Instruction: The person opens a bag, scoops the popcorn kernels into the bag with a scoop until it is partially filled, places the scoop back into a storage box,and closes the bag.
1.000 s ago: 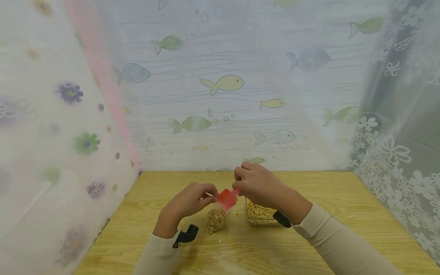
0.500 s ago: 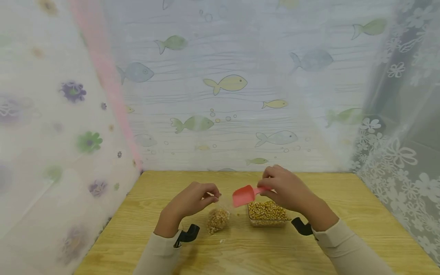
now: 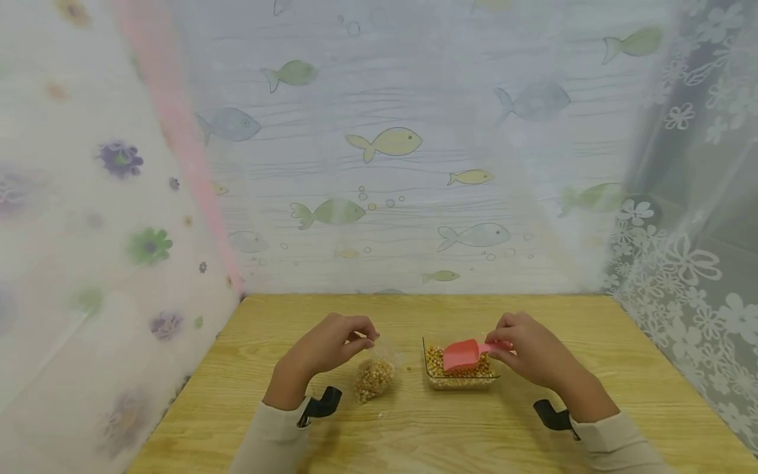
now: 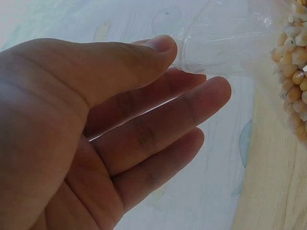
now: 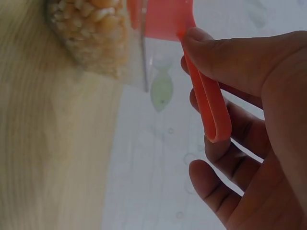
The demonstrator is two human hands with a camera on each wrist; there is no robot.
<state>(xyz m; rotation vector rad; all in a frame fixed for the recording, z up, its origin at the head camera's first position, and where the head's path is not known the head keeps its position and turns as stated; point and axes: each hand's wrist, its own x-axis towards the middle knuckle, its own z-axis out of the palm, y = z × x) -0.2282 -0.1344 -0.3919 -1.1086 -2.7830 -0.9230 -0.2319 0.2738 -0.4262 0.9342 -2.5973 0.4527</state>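
Note:
My left hand [image 3: 331, 345] pinches the rim of a clear plastic bag [image 4: 216, 43] between thumb and index finger, the other fingers held loosely apart. Corn kernels [image 3: 374, 380] fill the lower part of the bag, which rests on the table. My right hand [image 3: 533, 352] grips the handle of a red scoop [image 3: 462, 355]. The scoop's bowl is over the corn in a clear rectangular container [image 3: 462, 384]; whether it touches the kernels I cannot tell. In the right wrist view the handle [image 5: 208, 96] lies between thumb and fingers, and the container wall partly covers the bowl.
The wooden table [image 3: 414, 434] carries the bag and, to its right, the container. A stray kernel [image 3: 408, 368] lies between them. Sheer curtains with fish [image 3: 385, 141] and flowers [image 3: 151, 247] hang behind and at both sides of the table.
My right hand has carried the scoop rightward and down, from the bag's mouth to above the corn in the container. The left hand has stayed in place with the bag's rim.

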